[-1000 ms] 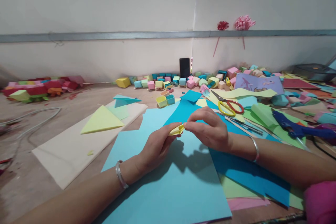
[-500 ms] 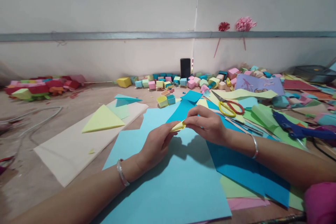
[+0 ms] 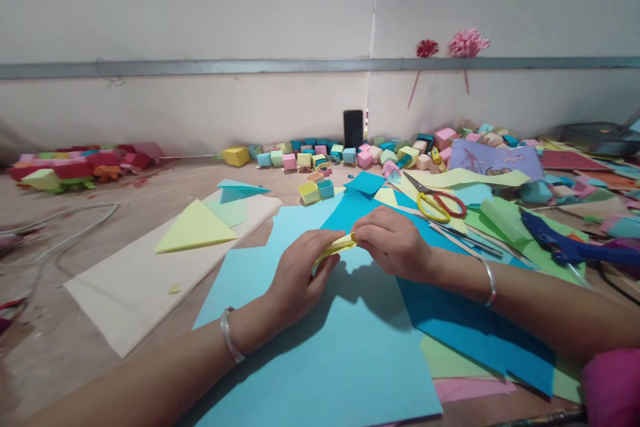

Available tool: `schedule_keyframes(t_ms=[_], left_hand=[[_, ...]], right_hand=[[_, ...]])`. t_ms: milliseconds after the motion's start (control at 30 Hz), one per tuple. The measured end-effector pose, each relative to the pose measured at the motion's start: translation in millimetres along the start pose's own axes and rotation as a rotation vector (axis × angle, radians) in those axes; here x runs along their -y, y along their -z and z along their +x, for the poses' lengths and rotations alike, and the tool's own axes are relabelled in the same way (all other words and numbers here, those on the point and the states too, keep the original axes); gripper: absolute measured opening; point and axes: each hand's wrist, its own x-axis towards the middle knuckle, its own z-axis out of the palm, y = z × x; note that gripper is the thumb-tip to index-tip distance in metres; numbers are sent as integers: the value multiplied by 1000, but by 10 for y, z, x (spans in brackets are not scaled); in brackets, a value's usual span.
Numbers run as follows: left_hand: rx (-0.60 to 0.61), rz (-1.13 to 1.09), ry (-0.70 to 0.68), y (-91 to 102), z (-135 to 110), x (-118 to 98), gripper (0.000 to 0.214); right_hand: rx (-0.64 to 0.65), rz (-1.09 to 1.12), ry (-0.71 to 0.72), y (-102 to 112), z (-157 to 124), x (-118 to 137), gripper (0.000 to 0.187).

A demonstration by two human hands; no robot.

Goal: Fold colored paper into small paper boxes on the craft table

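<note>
Between my two hands is a small piece of folded yellow paper (image 3: 341, 245), held above a light blue sheet (image 3: 340, 347). My left hand (image 3: 303, 273) pinches its near left end between thumb and fingers. At its right end, the fingertips of my right hand (image 3: 393, 243) are closed on the paper. Part of the paper is hidden by my fingers. Beyond my hands stand a small open yellow paper box (image 3: 309, 193) and a blue one (image 3: 326, 189).
Scissors (image 3: 435, 203) and pens (image 3: 473, 240) lie right of my hands, near a blue glue gun (image 3: 565, 243). Folded yellow paper (image 3: 197, 230) rests on a white sheet (image 3: 125, 297) at left. A phone (image 3: 353, 128) leans on the wall among several paper cubes (image 3: 289, 161).
The yellow paper has turned slightly and more of its length shows between my hands. My right hand's fingers have curled in closer. Everything else lies as before.
</note>
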Motion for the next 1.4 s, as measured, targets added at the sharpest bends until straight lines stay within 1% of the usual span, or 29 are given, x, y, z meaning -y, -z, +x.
schedule_keyframes(t_ms=[133,267,367,467,533,633,767,967,1100,1233,1400], left_hand=[[-89,55,-53,65,22,-136,24],[-152,76,-70,96,33,-178,10],[-154,63,-59,101,39,-168,3],[-156,31,-39,101,42,-170,5],[-158,13,-36,101,40,-181,5],[-159,8,-40,102,30,-202,6],[-165,-4,-42,100,20,-219,7],[-177,-22,-40,87,16,-215,6],[-183,-31,-45,80,6,-212,6],[-186,-28,-61,81,6,-225,6],[-203,-21,-91,86,14,-238,7]], right_hand=[[53,-75,-4,24,-14,115,17],[87,-82,10,22,-27,190,19],[84,-52,-13,0,-33,205,20],[82,-22,-30,-10,-35,207,20],[80,15,-39,1,-31,218,17],[36,77,-85,28,-19,254,7],[-49,176,-152,38,-2,302,3],[-80,375,-259,27,17,316,7],[-86,464,-295,28,21,313,9],[-107,521,-329,6,20,312,9],[-133,513,-342,2,36,328,14]])
